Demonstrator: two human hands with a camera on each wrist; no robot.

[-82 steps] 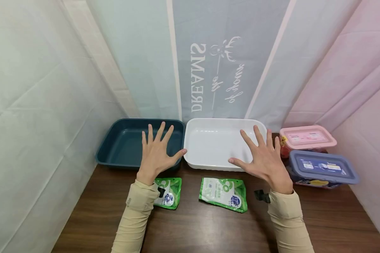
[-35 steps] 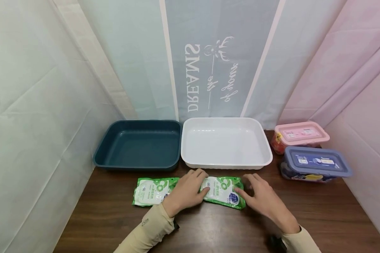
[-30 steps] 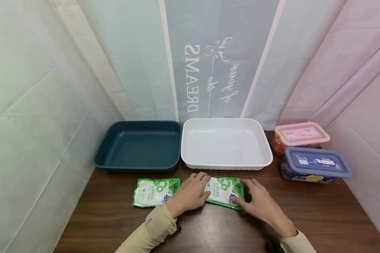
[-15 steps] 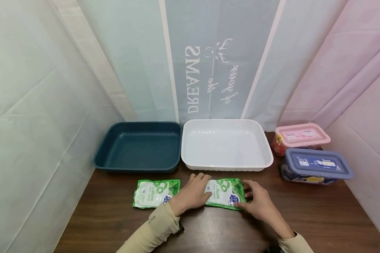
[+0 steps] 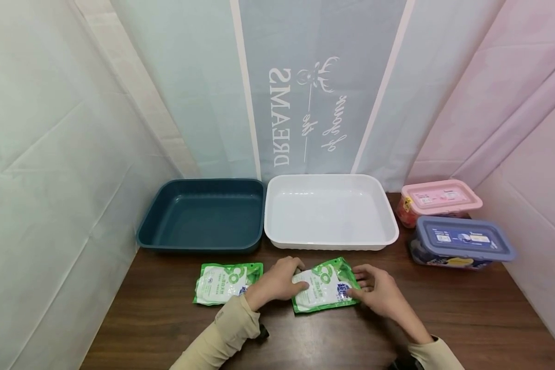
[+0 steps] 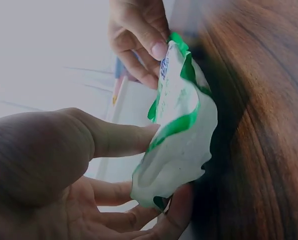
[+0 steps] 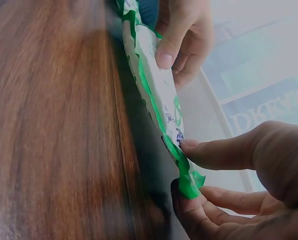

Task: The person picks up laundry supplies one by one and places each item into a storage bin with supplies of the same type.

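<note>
A green and white printed pouch (image 5: 326,287) is held between both hands, in front of the white tray. My left hand (image 5: 279,281) pinches its left end, thumb on the printed face and fingers underneath, as the left wrist view shows on the pouch (image 6: 173,145). The right hand (image 5: 380,292) pinches the opposite end the same way; in the right wrist view its thumb presses near the green edge of the pouch (image 7: 161,95). Both wrist views show a dark gap under the pouch, above the table. A second, matching pouch (image 5: 222,282) lies flat to the left, partly covered by the left hand.
Behind the pouches stand a dark teal tray (image 5: 203,246) and a white tray (image 5: 330,241), side by side. To the right are a pink-lidded box (image 5: 441,198) and a blue-lidded box (image 5: 464,241). Cloth walls enclose the wooden table (image 5: 305,344) at the back and sides.
Both hands, first spread open over the trays, have come down to the right-hand pouch and taken hold of its ends. Since half a second ago the pouch has turned slightly, its left end nearer me.
</note>
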